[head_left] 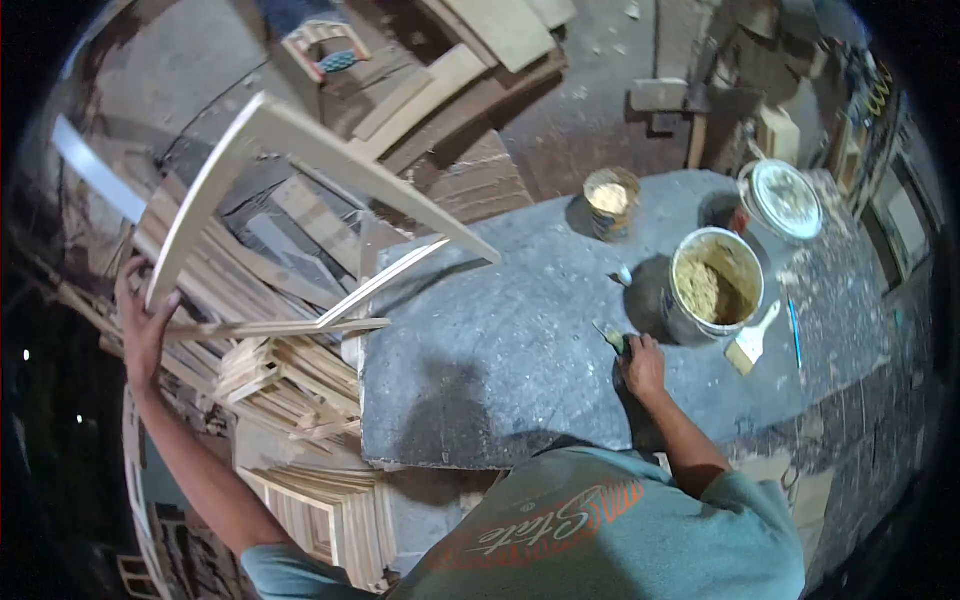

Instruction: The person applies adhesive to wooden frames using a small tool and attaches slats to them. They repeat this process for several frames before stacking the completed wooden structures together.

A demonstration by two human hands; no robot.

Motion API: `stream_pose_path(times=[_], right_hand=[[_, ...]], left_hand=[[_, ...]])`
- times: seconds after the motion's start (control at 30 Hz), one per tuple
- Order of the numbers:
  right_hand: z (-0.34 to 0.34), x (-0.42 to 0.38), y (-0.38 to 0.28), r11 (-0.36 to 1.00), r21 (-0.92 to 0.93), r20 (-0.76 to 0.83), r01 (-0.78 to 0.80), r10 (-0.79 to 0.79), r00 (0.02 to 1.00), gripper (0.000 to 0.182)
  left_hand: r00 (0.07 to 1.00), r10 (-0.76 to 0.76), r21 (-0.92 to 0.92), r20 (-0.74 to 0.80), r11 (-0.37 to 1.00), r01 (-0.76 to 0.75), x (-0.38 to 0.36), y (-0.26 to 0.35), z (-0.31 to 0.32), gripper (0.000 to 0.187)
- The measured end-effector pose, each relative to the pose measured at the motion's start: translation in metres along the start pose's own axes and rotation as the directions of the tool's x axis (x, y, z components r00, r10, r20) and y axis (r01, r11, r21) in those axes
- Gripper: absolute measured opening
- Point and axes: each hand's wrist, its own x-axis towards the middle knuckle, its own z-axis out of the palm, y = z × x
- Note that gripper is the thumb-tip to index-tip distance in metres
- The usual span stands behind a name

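On the left, my left hand (145, 325) grips the lower end of a pale wooden frame (345, 165) with curved sides. The frame is tilted up, and part of it reaches over the left edge of the grey table (520, 350). My right hand (642, 366) is down on the table with its fingers closed at a small green-handled tool (613, 339). The tool's thin tip points away from me; its kind is too small to make out. Just beyond it lies a small whitish piece (625, 275).
An open bucket of tan paste (752, 290), a smaller can (612, 228) and a lidded bucket (785, 200) stand on the table. A paintbrush (752, 340) and blue pencil-like stick (795, 332) lie at right. Stacked wooden pieces (290, 385) crowd the left; boards (430, 95) lie beyond.
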Motion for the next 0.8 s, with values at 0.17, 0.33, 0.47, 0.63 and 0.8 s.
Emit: stream_pose_path(times=[0.17,0.33,0.47,0.63,0.8], right_hand=[[-0.009,-0.001,-0.008,0.956,0.294,0.064,0.010,-0.030,0.997,0.041],[-0.118,0.018,-0.047,0.759,0.651,0.139,0.001,-0.121,0.983,0.040],[-0.237,0.053,-0.022,0.845,0.483,-0.197,0.229,-0.150,0.969,0.039],[-0.318,0.075,0.015,0.988,0.139,-0.085,0.065,-0.053,0.995,0.038],[-0.308,0.091,0.034,0.992,-0.123,0.174,0.030,-0.008,0.985,0.032]], left_hand=[[0.998,0.020,0.132,0.055,0.991,-0.028,0.006,-0.027,-0.019,0.072],[0.990,0.086,0.150,0.112,0.983,-0.102,0.007,-0.039,-0.027,0.087],[0.999,0.043,0.067,-0.015,0.997,-0.042,0.010,-0.057,-0.031,0.103],[0.950,-0.246,-0.344,-0.192,0.923,0.170,0.038,-0.124,-0.057,0.074],[0.860,-0.246,-0.202,-0.446,0.964,0.171,0.034,-0.077,-0.022,0.073]])
